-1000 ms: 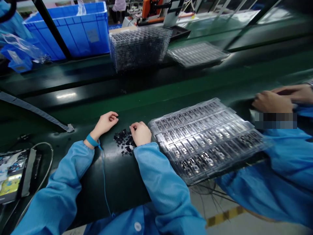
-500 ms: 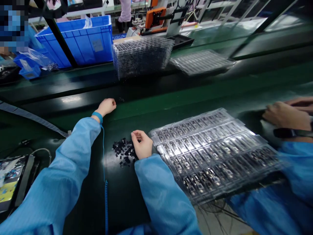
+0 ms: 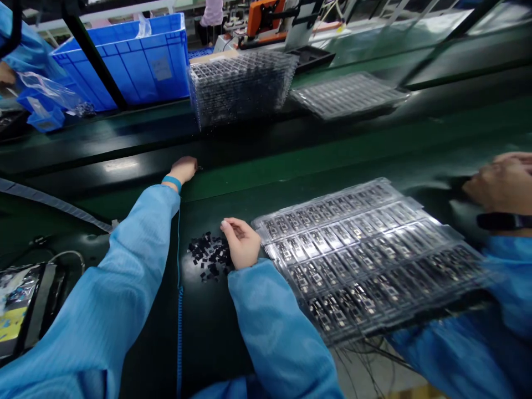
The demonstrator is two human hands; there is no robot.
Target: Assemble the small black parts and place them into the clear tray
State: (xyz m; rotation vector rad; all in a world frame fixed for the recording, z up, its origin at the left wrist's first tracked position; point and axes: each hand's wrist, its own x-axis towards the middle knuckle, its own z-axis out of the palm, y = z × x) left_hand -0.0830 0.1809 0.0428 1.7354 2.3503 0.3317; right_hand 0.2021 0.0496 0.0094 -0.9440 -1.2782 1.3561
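My left hand (image 3: 185, 168), with a blue wrist strap (image 3: 172, 182) on it, reaches far forward onto the dark ledge. Its fingers are curled and closed beside some tiny clear bits (image 3: 200, 168); whatever they hold is hidden. My right hand (image 3: 243, 244) hovers at the right edge of a heap of small black square pieces (image 3: 208, 256), thumb and fingertips pinched together. I cannot make out what is in that pinch. Just right of this hand lies a clear plastic tray (image 3: 353, 244) with rows of small metallic parts in its slots.
Another person's hands (image 3: 502, 183), one wrist with a black watch, are beyond the tray's right side. A stack of clear trays (image 3: 243, 88), a single tray (image 3: 351, 97) and a blue bin (image 3: 124, 72) stand along the back. A coiled blue cord (image 3: 180, 338) hangs between my arms.
My left hand has moved slightly forward, up to the tiny clear bits. My right hand stays almost in place by the black pieces. The other person's hands have shifted right in view.
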